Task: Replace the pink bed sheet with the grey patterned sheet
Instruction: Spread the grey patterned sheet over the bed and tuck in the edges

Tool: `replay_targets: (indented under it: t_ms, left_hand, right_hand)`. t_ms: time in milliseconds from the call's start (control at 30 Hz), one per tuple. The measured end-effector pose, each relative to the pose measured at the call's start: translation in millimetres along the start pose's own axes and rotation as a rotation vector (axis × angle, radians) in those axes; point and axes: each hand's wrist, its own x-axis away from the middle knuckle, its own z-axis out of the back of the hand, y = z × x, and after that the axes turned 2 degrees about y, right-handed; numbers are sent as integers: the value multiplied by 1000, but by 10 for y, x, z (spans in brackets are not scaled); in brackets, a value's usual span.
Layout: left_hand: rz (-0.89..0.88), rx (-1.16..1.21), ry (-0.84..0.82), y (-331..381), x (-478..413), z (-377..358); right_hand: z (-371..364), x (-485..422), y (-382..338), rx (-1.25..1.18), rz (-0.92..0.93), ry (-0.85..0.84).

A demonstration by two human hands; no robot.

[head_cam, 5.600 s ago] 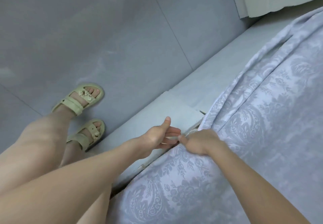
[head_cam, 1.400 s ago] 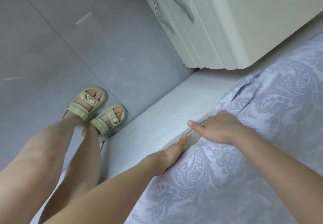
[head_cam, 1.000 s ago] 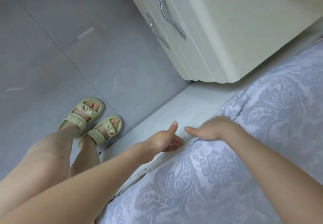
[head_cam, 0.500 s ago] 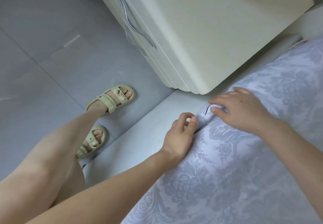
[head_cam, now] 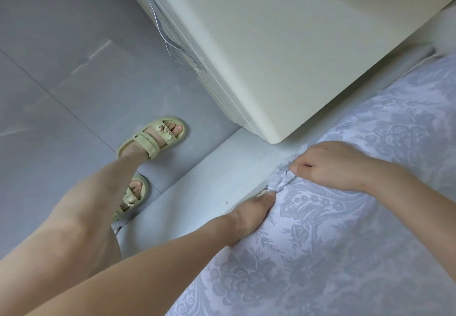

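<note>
The grey patterned sheet point(head_cam: 345, 241) covers the mattress across the lower right. Its edge is bunched into small folds point(head_cam: 281, 183) at the mattress side. My right hand point(head_cam: 333, 165) lies on top of the sheet with curled fingers and its thumb against those folds, gripping the fabric. My left hand point(head_cam: 251, 213) reaches down the mattress side just below the folds, thumb tip touching them. Its fingers go down between mattress and bed frame and are hidden. No pink sheet is in view.
A white bed frame ledge point(head_cam: 209, 192) runs along the mattress. A cream bedside cabinet point(head_cam: 271, 44) with metal handles stands close at the top. My feet in pale green sandals point(head_cam: 153, 138) stand on the grey tiled floor point(head_cam: 61, 68).
My left hand has slid from lying on the sheet edge down into the gap beside the mattress. My right hand has curled and gathered the sheet edge. I have stepped toward the cabinet.
</note>
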Motion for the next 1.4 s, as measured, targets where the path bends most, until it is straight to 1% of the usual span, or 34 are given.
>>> replay_targets:
  t_ms: [100,200,233,300,367,400,433,467,500,533,567,600,667,733,767,800,833,900,1000,1067,1167,1200,1267,1333,1400]
  left_hand:
    - [40,18,-101,61,47,-28]
    - [66,14,-176,73,154,-31]
    - [71,2,-198,94,155,-4]
    - [85,-6,-222,162,177,12]
    - [28,34,-141,200,121,48]
    - [-40,89,-44,227,98,93]
    - [-111,156,53,239,95,134]
    - [-170,209,111,270,83,185]
    - [-203,215,115,282,83,210]
    - [-204,178,73,291,93,217]
    - [-176,117,9,300,92,195]
    - [-132,72,-43,335,102,167]
    - [-73,73,-129,424,74,96]
    - [-40,79,-166,543,15,3]
    - [-30,61,-156,571,-24,-10]
    - [-20,33,-150,636,-48,-30]
    - [-12,10,-149,670,-84,-29]
    - [11,-39,-157,726,-123,31]
    - [61,-105,-76,824,-126,112]
    - [25,-153,20,896,-112,146]
    - [-129,-212,198,958,-99,101]
    - [-158,-205,204,953,-88,74]
    - [-158,-120,117,942,-64,-2]
    - [-149,-38,73,1002,-87,-59]
    - [-162,-31,74,1088,-151,-76]
  right_hand:
    - [9,-126,-40,8,-57,-200]
    - [-99,-238,-125,193,-69,-421]
    - [-107,-274,-148,249,-65,-468]
    - [-130,-306,-157,257,-67,-524]
    - [-150,-343,-135,209,-108,-511]
    - [-148,-364,-124,174,-131,-446]
    - [-151,-369,-106,132,-142,-339]
    - [-106,-363,-82,67,-152,-203]
    - [-58,-334,-62,-46,-154,-70]
    - [-20,-293,-18,-169,-147,46]
    - [19,-178,26,-217,-124,149]
    - [12,-50,85,-203,-93,261]
    - [-89,253,210,-186,-69,565]
    - [-235,588,324,-200,-141,866]
    - [-327,689,353,-195,-215,963]
    - [-419,758,408,-197,-302,1019]
    - [-496,751,437,-207,-367,1030]
    - [-585,571,445,-212,-419,961]
    - [-526,184,398,-63,-461,706]
    - [-430,33,320,82,-499,576]
    - [-281,63,192,213,-580,431]
    - [-237,50,155,277,-584,376]
    - [-111,8,118,371,-547,299]
    - [11,-30,217,390,-482,300]
    - [82,-39,411,340,-430,315]
